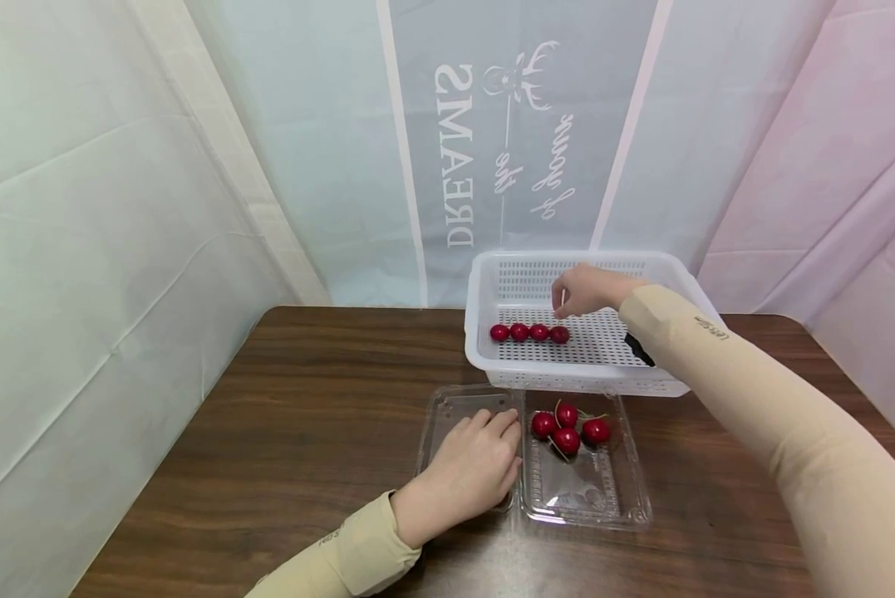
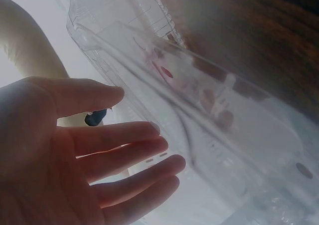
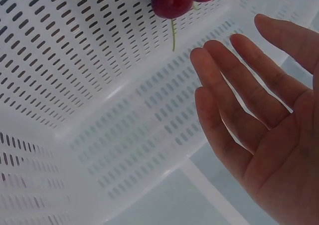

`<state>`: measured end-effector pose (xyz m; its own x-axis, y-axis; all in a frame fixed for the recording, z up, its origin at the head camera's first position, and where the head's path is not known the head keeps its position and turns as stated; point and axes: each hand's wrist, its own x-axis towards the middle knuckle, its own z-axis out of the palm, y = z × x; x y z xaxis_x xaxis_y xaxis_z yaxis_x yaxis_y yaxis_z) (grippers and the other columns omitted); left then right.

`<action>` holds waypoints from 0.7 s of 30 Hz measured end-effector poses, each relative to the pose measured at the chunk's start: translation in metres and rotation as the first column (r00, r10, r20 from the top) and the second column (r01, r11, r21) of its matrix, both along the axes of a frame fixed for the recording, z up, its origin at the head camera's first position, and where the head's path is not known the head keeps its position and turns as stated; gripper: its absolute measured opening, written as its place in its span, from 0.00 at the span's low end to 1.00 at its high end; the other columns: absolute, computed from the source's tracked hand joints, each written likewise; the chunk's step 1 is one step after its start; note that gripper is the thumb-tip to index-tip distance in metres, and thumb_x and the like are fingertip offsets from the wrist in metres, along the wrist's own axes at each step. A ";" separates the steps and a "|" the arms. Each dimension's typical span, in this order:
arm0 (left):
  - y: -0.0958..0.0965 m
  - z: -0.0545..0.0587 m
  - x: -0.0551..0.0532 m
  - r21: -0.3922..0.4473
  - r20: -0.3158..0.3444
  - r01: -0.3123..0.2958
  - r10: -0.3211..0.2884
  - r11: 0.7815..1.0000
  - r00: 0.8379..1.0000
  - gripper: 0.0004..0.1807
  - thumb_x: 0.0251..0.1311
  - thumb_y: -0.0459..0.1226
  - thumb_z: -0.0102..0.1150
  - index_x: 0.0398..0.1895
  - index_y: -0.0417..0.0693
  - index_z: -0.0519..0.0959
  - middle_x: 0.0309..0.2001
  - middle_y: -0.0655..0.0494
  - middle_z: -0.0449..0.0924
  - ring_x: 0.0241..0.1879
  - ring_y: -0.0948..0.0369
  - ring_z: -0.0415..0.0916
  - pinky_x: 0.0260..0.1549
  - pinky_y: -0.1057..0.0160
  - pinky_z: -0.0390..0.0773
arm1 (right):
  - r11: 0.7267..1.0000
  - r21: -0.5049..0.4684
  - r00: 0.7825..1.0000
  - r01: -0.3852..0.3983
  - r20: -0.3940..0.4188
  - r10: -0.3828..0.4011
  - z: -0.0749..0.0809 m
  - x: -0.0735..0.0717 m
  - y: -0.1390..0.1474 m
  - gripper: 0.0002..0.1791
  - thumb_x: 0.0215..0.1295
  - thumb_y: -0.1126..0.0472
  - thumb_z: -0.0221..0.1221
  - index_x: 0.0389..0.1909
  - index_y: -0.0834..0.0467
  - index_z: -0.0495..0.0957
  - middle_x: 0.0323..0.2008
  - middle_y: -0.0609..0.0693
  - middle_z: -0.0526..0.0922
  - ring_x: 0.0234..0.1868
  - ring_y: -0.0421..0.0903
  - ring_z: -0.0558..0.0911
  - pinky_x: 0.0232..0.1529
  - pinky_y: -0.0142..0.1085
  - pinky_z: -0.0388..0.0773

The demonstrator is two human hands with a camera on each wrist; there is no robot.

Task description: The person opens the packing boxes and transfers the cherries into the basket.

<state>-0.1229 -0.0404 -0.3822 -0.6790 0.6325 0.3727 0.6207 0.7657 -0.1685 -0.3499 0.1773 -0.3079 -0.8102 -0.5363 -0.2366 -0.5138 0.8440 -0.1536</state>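
Note:
My right hand [image 1: 589, 289] hangs over the white perforated basket [image 1: 582, 378]. Its fingers [image 3: 249, 93] are loosely bent and hold nothing in the right wrist view. Just beyond the fingertips is a dark red cherry [image 3: 172, 0] with a green stem, at the right end of a row of several cherries [image 1: 539, 333] on the basket floor. My left hand [image 1: 477, 465] lies over the left half of an opened clear plastic clamshell box [image 1: 626, 507], fingers spread and relaxed. Several stemmed cherries [image 1: 566, 440] sit bunched in the box's right half.
The box stands on a dark wood table [image 1: 327, 399], directly in front of the basket. A printed curtain [image 1: 522, 166] hangs behind the basket, and pale fabric [image 1: 103, 249] encloses the left side. A dark band [image 1: 639, 350] shows below the right sleeve.

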 end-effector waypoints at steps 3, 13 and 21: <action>0.000 0.000 0.000 0.001 0.000 0.001 -0.001 1.000 1.000 0.17 0.55 0.45 0.61 0.43 0.45 0.81 0.52 0.53 0.80 0.40 0.58 0.77 0.33 0.63 0.77 | 1.000 -0.001 1.000 -0.009 -0.014 0.009 0.003 0.003 0.000 0.08 0.56 0.56 0.63 0.33 0.56 0.81 0.35 0.52 0.84 0.36 0.47 0.81 0.41 0.44 0.78; -0.001 -0.001 0.000 0.009 -0.003 0.001 -0.001 1.000 1.000 0.17 0.54 0.45 0.61 0.43 0.45 0.81 0.52 0.53 0.80 0.41 0.58 0.77 0.33 0.63 0.77 | 0.998 0.009 0.997 -0.059 -0.043 0.059 0.016 0.019 -0.006 0.06 0.57 0.56 0.62 0.32 0.54 0.81 0.34 0.51 0.84 0.38 0.47 0.81 0.43 0.45 0.77; -0.001 -0.001 0.000 0.008 -0.004 0.003 -0.003 1.000 1.000 0.16 0.54 0.45 0.61 0.43 0.45 0.81 0.51 0.53 0.80 0.40 0.58 0.77 0.33 0.63 0.77 | 0.996 -0.004 0.993 -0.095 -0.064 0.094 0.020 0.028 -0.007 0.05 0.57 0.57 0.62 0.32 0.53 0.81 0.34 0.50 0.84 0.36 0.46 0.81 0.42 0.43 0.79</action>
